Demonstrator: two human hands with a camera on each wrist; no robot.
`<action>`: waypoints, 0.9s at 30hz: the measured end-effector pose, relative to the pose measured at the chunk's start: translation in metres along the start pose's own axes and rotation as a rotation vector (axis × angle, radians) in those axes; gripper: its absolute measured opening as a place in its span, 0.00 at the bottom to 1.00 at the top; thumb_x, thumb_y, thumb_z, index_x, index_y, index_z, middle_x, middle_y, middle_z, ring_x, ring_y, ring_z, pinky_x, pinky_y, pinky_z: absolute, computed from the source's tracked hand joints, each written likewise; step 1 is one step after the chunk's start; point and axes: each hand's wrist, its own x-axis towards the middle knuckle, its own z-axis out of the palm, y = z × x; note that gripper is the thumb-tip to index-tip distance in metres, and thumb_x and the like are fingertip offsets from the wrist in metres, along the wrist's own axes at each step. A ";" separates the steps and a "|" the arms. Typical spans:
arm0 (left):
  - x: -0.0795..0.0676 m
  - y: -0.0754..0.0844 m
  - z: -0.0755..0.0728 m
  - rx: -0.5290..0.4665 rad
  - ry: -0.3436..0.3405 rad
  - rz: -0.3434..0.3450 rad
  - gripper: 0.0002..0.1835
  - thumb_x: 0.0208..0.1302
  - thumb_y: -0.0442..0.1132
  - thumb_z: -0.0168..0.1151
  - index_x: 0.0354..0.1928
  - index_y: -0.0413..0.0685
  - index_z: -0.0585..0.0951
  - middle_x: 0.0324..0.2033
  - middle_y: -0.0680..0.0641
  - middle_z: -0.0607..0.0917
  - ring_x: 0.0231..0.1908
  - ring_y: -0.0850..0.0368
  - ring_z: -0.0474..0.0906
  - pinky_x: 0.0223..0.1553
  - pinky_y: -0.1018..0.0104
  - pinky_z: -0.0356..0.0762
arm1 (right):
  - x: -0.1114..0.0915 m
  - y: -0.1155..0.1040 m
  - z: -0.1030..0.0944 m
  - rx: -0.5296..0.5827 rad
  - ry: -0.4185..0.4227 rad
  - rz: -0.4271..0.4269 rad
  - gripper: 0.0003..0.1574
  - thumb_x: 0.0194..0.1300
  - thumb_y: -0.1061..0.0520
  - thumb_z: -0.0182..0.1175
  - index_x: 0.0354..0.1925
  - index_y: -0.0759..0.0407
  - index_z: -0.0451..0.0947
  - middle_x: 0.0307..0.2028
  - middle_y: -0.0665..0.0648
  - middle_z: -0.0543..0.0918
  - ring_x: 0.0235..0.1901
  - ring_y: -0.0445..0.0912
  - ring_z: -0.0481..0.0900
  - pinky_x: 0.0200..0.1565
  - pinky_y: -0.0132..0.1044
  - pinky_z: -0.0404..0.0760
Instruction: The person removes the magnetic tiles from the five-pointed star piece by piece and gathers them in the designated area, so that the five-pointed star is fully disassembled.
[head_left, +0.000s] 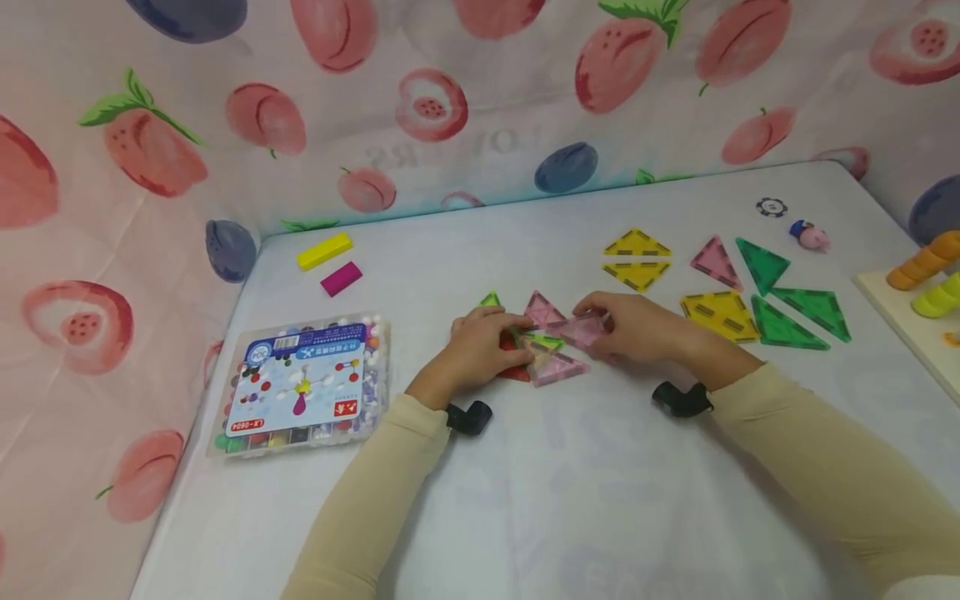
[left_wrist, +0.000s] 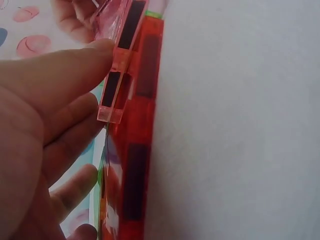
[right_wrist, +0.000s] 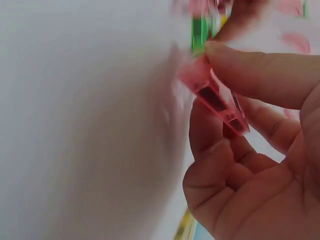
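Observation:
My left hand (head_left: 480, 346) bends over a cluster of translucent magnetic tiles at mid-table, thumb and index finger around its near and far sides. In the left wrist view the thumb touches a pink tile (left_wrist: 112, 95), tilted over a red tile (left_wrist: 137, 125). A light-green tile (head_left: 489, 298) and a pink triangle (head_left: 542, 310) show beyond the hand. My right hand (head_left: 637, 325) pinches another pink triangular tile (right_wrist: 215, 97) between thumb and fingers, at the cluster's right side. Fingers hide part of the cluster.
Yellow tiles (head_left: 637, 242), green tiles (head_left: 787, 323) and a pink triangle (head_left: 718, 262) lie to the right. A clear bead box (head_left: 300, 379) is at left, below a yellow block (head_left: 324, 251) and a magenta block (head_left: 341, 279). A wooden board (head_left: 892, 308) stands at the right edge.

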 end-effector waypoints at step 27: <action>0.000 -0.001 0.003 0.009 0.005 -0.010 0.25 0.55 0.56 0.59 0.56 0.64 0.73 0.54 0.56 0.73 0.62 0.58 0.51 0.55 0.52 0.49 | -0.035 0.036 -0.030 -0.192 0.191 0.066 0.33 0.55 0.52 0.63 0.57 0.60 0.66 0.50 0.62 0.70 0.47 0.55 0.66 0.49 0.54 0.67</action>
